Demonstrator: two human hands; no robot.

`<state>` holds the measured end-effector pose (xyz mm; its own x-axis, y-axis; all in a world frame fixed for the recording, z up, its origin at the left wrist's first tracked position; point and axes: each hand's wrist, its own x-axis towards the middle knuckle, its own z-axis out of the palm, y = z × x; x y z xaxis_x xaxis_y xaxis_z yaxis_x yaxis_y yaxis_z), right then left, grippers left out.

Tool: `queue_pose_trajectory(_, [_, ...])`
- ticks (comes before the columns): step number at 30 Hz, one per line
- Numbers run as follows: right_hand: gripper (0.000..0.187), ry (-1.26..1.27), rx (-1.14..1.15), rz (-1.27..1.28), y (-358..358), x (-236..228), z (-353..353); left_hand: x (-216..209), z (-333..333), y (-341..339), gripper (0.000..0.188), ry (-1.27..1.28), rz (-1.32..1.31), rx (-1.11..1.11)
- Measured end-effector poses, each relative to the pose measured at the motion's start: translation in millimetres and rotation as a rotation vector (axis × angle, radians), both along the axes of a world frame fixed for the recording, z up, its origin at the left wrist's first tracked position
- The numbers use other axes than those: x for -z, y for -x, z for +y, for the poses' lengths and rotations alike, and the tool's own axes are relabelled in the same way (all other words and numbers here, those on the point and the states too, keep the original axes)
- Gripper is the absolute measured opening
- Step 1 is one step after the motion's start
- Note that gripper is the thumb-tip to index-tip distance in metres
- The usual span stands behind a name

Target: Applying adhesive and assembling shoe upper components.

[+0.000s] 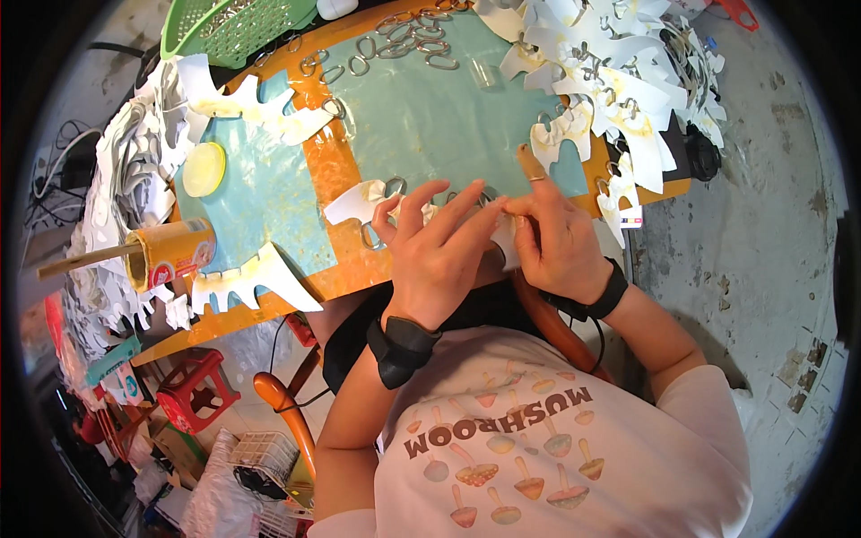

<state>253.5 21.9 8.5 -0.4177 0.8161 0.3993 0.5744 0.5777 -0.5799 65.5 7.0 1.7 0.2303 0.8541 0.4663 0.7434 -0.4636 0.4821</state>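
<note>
A white, curved cut-out piece (354,203) with yellowish glue-like stains lies at the near edge of the table, partly under my hands. Metal oval rings, one of them a ring (370,235) at its left end, sit along it. My left hand (435,260) arches over the piece, fingers bent and pressed onto it. At the piece's right part, my right hand (563,242) pinches with thumb and fingers, while its index finger, wrapped in a brown covering, points up. The fingertips of both hands meet; what lies between them is mostly hidden.
Loose metal rings (417,36) lie at the back, beside a green basket (238,31). White pieces with rings are heaped (619,72) at right; more are stacked (143,152) at left. An orange can (184,251) holding a stick and a round yellow lid (204,169) stand left.
</note>
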Motion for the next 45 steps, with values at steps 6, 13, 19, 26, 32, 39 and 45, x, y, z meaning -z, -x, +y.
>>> queue_pose_trajectory(6, [0.051,0.028,0.031,-0.056,6.0,-6.2,-8.2,-16.3,-2.7,-0.1,0.017,0.005,-0.165,-0.199])
queue_pose_trajectory(13, [0.053,0.169,0.034,0.032,9.8,-13.5,-7.3,-12.8,-8.2,-34.6,0.013,0.078,-0.036,-0.373])
queue_pose_trajectory(19, [0.043,0.286,-0.135,-0.001,-1.0,-22.3,11.7,-15.7,-7.2,-43.6,0.007,0.134,-0.058,-0.398])
queue_pose_trajectory(26, [0.039,0.271,-0.174,-0.040,-1.8,-25.5,10.9,-14.2,-8.2,-43.0,0.007,0.155,-0.145,-0.421])
queue_pose_trajectory(32, [0.044,0.248,-0.146,-0.080,-4.8,-22.5,8.2,-21.1,-9.1,-12.9,0.011,0.048,-0.131,-0.531])
queue_pose_trajectory(39, [0.069,0.253,-0.119,0.000,-3.8,-17.4,9.1,-24.9,-16.4,-29.6,0.014,0.161,-0.064,-0.392])
queue_pose_trajectory(45, [0.076,0.287,-0.094,0.019,-2.2,-15.2,6.9,-10.2,-11.7,-39.0,0.009,0.072,-0.068,-0.368])
